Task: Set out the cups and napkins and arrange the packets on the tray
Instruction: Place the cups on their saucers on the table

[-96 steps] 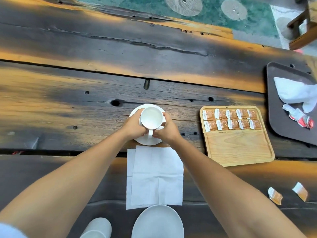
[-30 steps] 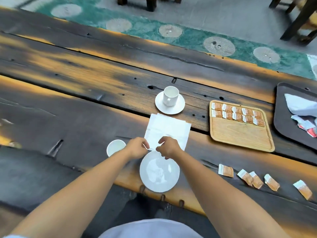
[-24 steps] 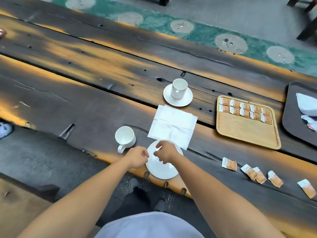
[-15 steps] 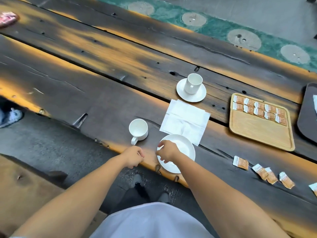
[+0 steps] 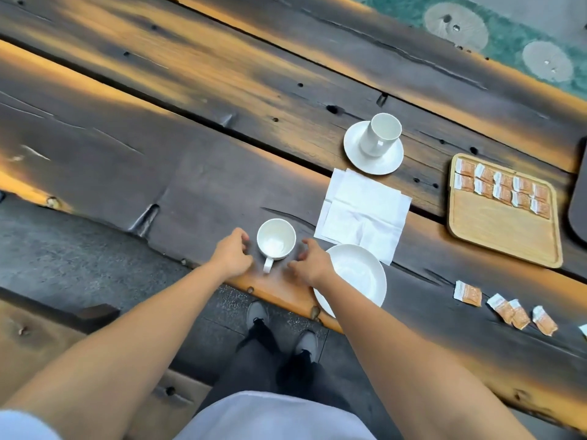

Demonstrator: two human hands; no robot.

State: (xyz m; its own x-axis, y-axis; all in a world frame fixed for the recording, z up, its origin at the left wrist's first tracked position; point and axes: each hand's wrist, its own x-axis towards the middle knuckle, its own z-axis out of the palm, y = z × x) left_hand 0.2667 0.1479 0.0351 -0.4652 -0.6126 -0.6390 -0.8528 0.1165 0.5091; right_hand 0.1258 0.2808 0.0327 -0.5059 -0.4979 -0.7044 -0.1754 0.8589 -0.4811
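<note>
You are at the second place setting: the loose cup (image 5: 275, 239) stands on the bare table (image 5: 190, 192), not yet on its saucer (image 5: 355, 277). Your left hand (image 5: 231, 256) sits at the cup's 9 o'clock and your right hand (image 5: 313, 261) at its 3 o'clock, both half open with fingers curled, holding nothing; whether any fingertip touches the cup I cannot tell. The handle points to 6 o'clock, between your hands. Next, I judge, you close both hands on the cup and lift it to the saucer at its 4 o'clock, setting it down centred. The napkins (image 5: 363, 214) lie at the saucer's 12 o'clock, their near edge just under or at its rim. Loose packets (image 5: 505, 308) wait at 3 o'clock, well apart from the tray (image 5: 505, 236).
</note>
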